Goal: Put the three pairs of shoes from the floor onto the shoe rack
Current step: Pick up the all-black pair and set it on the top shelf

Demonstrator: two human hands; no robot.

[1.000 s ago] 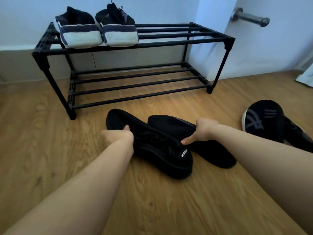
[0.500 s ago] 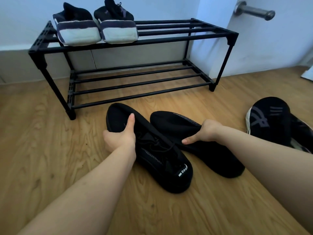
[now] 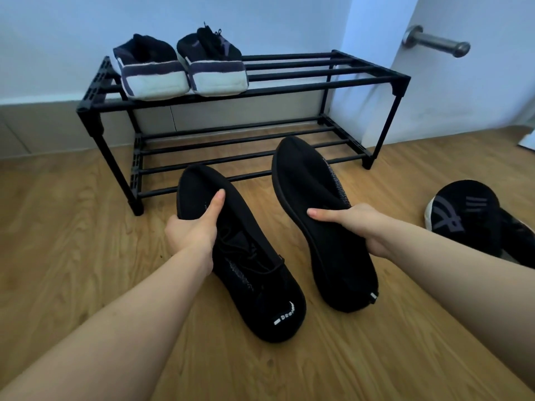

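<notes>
The black two-tier shoe rack (image 3: 289, 85) stands at twelve o'clock against the wall, a dark sneaker pair with white heels (image 3: 181, 73) on its top tier's left end. Before it, the left hand (image 3: 194, 227) grips one black knit sneaker (image 3: 246, 261); the right hand (image 3: 353, 224) grips its mate (image 3: 318, 215). At three o'clock a third dark sneaker pair (image 3: 474, 218) lies on the wooden floor (image 3: 72, 227).

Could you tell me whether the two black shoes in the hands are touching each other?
Apart. The head view shows a strip of wood floor between the left shoe and the right shoe along their whole length.
</notes>
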